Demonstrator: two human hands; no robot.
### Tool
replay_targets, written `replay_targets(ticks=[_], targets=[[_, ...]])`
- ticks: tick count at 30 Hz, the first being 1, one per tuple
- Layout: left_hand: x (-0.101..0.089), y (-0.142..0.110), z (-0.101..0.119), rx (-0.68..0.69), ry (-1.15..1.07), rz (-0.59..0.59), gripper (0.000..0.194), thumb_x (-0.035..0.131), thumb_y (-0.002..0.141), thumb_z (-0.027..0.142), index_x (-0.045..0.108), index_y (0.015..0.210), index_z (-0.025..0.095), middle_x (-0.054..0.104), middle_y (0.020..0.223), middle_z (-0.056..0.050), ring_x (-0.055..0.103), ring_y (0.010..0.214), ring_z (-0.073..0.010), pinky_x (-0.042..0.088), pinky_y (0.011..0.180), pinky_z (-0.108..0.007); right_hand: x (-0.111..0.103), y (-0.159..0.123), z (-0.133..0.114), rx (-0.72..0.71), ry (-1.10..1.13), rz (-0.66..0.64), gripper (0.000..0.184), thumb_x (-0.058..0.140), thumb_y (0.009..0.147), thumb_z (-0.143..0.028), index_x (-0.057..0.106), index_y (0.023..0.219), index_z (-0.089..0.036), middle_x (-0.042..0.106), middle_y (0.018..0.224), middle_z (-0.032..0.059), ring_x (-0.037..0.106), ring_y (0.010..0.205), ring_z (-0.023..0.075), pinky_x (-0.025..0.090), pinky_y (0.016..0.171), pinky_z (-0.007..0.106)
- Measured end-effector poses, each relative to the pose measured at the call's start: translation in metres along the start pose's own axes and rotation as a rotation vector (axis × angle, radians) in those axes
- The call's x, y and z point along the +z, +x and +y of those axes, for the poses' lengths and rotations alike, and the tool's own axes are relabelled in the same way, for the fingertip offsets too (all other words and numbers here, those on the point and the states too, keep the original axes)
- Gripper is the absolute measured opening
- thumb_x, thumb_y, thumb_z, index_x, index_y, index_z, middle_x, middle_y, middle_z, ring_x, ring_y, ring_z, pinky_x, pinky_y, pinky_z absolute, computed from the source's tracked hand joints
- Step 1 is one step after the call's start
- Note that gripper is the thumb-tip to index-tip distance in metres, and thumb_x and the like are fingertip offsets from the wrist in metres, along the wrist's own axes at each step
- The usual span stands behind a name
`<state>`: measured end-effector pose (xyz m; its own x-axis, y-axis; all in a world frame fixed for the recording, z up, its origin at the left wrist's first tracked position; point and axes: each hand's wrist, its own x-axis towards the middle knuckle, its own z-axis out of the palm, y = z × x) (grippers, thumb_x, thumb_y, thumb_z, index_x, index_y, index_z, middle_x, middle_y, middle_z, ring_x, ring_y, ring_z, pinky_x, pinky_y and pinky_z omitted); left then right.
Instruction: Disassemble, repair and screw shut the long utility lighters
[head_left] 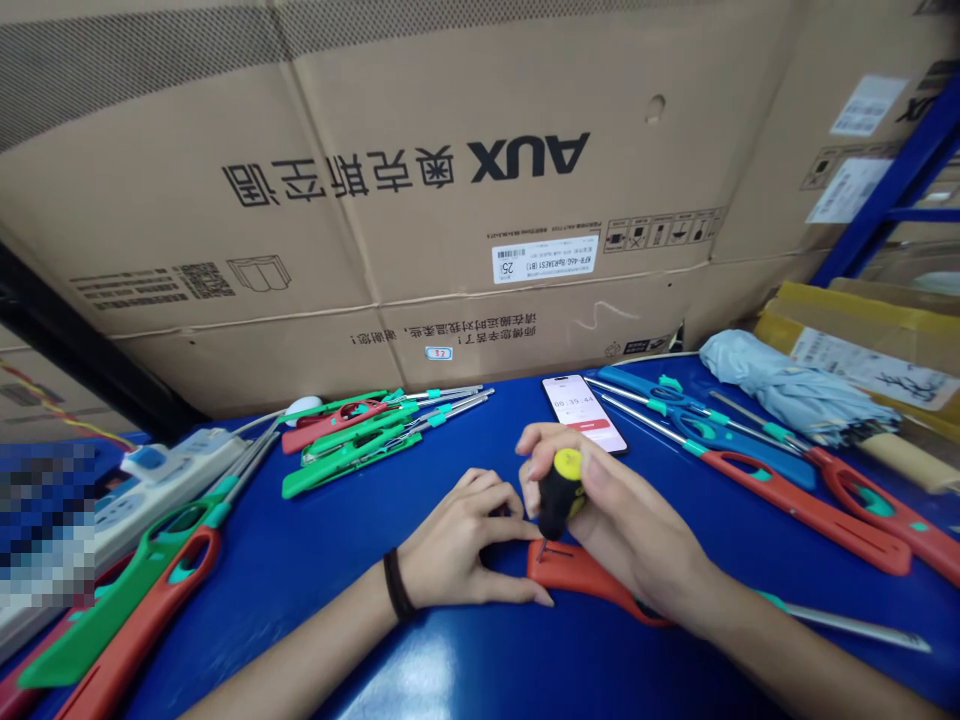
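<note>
- Red-orange plastic body of a long-nosed utility lighter (577, 578) lies flat on the blue tabletop (300, 640) at lower centre of the frame, its metal wand (847, 625) running out to the right beneath the right forearm.
- Work in hand looks like screwdriving: a screwdriver (561, 490) with a black-and-yellow handle stands almost upright, its tip down on the lighter body near the left end. Any screw there is too small to make out.
- Right hand (626, 510) is clenched around the screwdriver handle, fingers wrapped over its far side.
- Left hand (457, 540), with a black wristband (397, 587) at the wrist, grasps the lighter's left end lightly, fingers (502, 525) over the top and thumb below; how hard it presses cannot be told.
- Upper right of the lighter, a smartphone (583, 412) shows a running timer.
- More lighters lie about: a green-bodied group (352, 450) at upper centre-left, blue (712, 430) and red (802, 510) ones at right, and a green-and-red pair (127, 620) at lower left, beside a white power strip (169, 480).
</note>
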<state>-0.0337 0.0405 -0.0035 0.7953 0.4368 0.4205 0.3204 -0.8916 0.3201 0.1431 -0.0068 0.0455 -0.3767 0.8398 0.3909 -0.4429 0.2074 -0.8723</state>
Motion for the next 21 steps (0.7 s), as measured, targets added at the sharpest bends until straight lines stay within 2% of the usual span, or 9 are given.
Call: replay_targets(ticks=[3,5,7,10,12,15,18,20,21], targets=[[0.0000,-0.0004,-0.0001,-0.009,0.024,-0.005,0.047,0.065,0.073,0.062,0.071,0.098,0.023,0.063,0.091,-0.005,0.054,0.086,-0.0221,0.043,0.083,-0.037,0.0011,-0.0012,-0.0006,-0.027,-0.060,0.028,0.012,0.059,0.090,-0.037,0.060,0.099,-0.030,0.047,0.114,0.0003,0.052,0.098,0.0125,0.041,0.090,0.028],[0.0005,-0.0008,-0.0007,0.000,0.012,0.003,0.045,0.067,0.074,0.059,0.070,0.100,0.023,0.062,0.090,-0.005,0.054,0.085,-0.0214,0.042,0.085,-0.037,0.0023,-0.0022,-0.0005,-0.050,-0.009,0.044,0.013,0.064,0.086,-0.033,0.058,0.097,-0.031,0.047,0.111,-0.0018,0.054,0.087,0.0097,0.043,0.085,0.026],[0.0011,-0.0011,-0.0014,0.010,-0.014,0.013,0.042,0.068,0.074,0.057,0.070,0.100,0.023,0.062,0.087,-0.003,0.055,0.083,-0.0203,0.042,0.085,-0.036,0.0028,-0.0024,0.0000,-0.058,0.044,0.048,0.011,0.058,0.090,-0.039,0.059,0.097,-0.030,0.048,0.104,-0.0021,0.052,0.077,0.0080,0.044,0.081,0.025],[0.0014,-0.0016,-0.0020,-0.004,-0.009,-0.019,0.041,0.069,0.074,0.056,0.071,0.100,0.023,0.063,0.089,-0.004,0.055,0.085,-0.0206,0.042,0.086,-0.036,0.0018,-0.0013,0.0005,-0.029,0.054,0.045,0.030,0.039,0.097,-0.045,0.063,0.097,-0.028,0.049,0.103,0.0006,0.051,0.079,0.0098,0.044,0.081,0.025],[0.0013,-0.0020,-0.0022,-0.012,0.009,-0.049,0.042,0.067,0.075,0.057,0.071,0.099,0.022,0.063,0.092,-0.005,0.055,0.088,-0.0220,0.042,0.088,-0.037,0.0014,-0.0007,0.0004,-0.022,-0.016,0.053,0.027,0.042,0.096,-0.043,0.064,0.098,-0.027,0.048,0.114,0.0020,0.052,0.087,0.0112,0.044,0.084,0.026],[0.0014,-0.0025,-0.0026,-0.013,0.018,-0.038,0.043,0.065,0.076,0.058,0.071,0.102,0.024,0.063,0.092,-0.006,0.054,0.090,-0.0231,0.042,0.087,-0.038,0.0033,-0.0012,-0.0001,-0.043,-0.062,0.063,0.012,0.057,0.091,-0.036,0.060,0.100,-0.030,0.043,0.125,0.0008,0.055,0.092,0.0116,0.044,0.088,0.029],[0.0020,-0.0022,-0.0031,0.000,-0.007,-0.004,0.042,0.067,0.075,0.056,0.070,0.102,0.024,0.062,0.090,-0.005,0.054,0.087,-0.0218,0.043,0.083,-0.037,0.0057,-0.0027,-0.0006,-0.091,-0.009,0.094,0.015,0.066,0.085,-0.029,0.056,0.095,-0.031,0.047,0.112,-0.0032,0.054,0.075,0.0067,0.046,0.079,0.025],[0.0022,-0.0017,-0.0033,0.008,-0.022,0.004,0.040,0.068,0.074,0.055,0.071,0.100,0.024,0.061,0.087,-0.004,0.054,0.084,-0.0207,0.043,0.082,-0.036,0.0057,-0.0033,-0.0011,-0.092,0.009,0.090,0.010,0.061,0.088,-0.036,0.057,0.094,-0.030,0.047,0.101,-0.0030,0.051,0.071,0.0070,0.045,0.076,0.024],[0.0022,-0.0016,-0.0032,0.006,-0.022,-0.001,0.040,0.069,0.074,0.055,0.071,0.099,0.024,0.061,0.086,-0.004,0.054,0.084,-0.0205,0.042,0.082,-0.035,0.0053,-0.0034,-0.0014,-0.075,0.017,0.082,0.014,0.054,0.091,-0.041,0.059,0.095,-0.028,0.047,0.099,-0.0017,0.052,0.073,0.0086,0.045,0.077,0.024]])
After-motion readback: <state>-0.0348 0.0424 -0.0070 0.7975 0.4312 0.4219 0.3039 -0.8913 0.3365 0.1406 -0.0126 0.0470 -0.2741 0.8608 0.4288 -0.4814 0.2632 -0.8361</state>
